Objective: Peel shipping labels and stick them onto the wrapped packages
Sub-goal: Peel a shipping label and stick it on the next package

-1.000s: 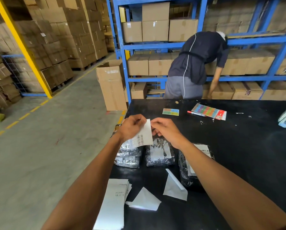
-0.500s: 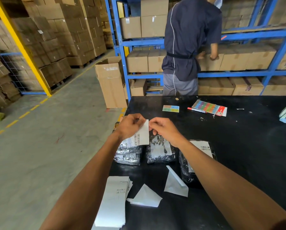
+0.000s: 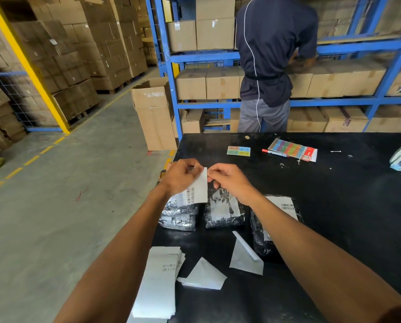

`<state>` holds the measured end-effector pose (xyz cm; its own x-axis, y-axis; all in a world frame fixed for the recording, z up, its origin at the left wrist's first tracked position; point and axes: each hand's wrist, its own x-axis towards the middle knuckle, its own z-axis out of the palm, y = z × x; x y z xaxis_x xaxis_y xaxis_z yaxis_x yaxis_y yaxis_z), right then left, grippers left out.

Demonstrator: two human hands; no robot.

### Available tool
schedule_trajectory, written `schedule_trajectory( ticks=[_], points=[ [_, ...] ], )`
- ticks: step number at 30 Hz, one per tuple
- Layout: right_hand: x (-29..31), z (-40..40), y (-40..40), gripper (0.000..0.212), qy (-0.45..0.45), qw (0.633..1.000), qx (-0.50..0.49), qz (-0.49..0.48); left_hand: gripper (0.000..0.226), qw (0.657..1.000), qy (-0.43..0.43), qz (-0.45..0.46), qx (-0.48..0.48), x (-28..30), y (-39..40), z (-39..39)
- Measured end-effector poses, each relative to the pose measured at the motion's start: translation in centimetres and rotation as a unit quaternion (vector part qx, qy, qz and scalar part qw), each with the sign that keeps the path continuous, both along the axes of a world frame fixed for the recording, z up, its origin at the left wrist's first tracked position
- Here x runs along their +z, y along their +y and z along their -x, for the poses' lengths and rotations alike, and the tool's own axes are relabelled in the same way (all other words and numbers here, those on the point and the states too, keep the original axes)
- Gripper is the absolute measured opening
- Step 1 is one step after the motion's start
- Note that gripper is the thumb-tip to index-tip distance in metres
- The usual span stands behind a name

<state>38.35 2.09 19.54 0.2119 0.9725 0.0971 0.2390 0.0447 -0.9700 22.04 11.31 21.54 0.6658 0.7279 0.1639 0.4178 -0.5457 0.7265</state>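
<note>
Both hands up over black table [image 3: 334,206]. Left hand [image 3: 182,177] grips shipping label [image 3: 198,191] w/ curled fingers; right hand [image 3: 229,180] pinches its top right corner. Label hangs between hands, barcode facing up. Just below: silver wrapped pkgs [image 3: 179,214], foil pkg [image 3: 225,212], labelled dark pkg [image 3: 276,220] under right forearm. Label stack [image 3: 159,280] by left forearm; peeled backings [image 3: 204,275] between the arms.

Barcodes appear on the held label [image 3: 196,192], on the label stack [image 3: 157,283] at lower centre, and on the rightmost package [image 3: 285,207]; no characters are legible anywhere.
</note>
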Motion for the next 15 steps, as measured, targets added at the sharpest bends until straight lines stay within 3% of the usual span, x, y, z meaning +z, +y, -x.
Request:
schedule_trajectory(
  ticks=[7,15],
  points=[
    [0.57,0.2,-0.25,0.014,0.002,1.0,0.008,0.013,0.021,1.0,-0.006,0.009,-0.005,0.32,-0.27,0.02],
    [0.85,0.35,-0.26,0.018,0.077,0.997,0.03,0.007,0.019,0.996,-0.062,0.056,-0.019,0.48,-0.65,-0.32]
  ],
)
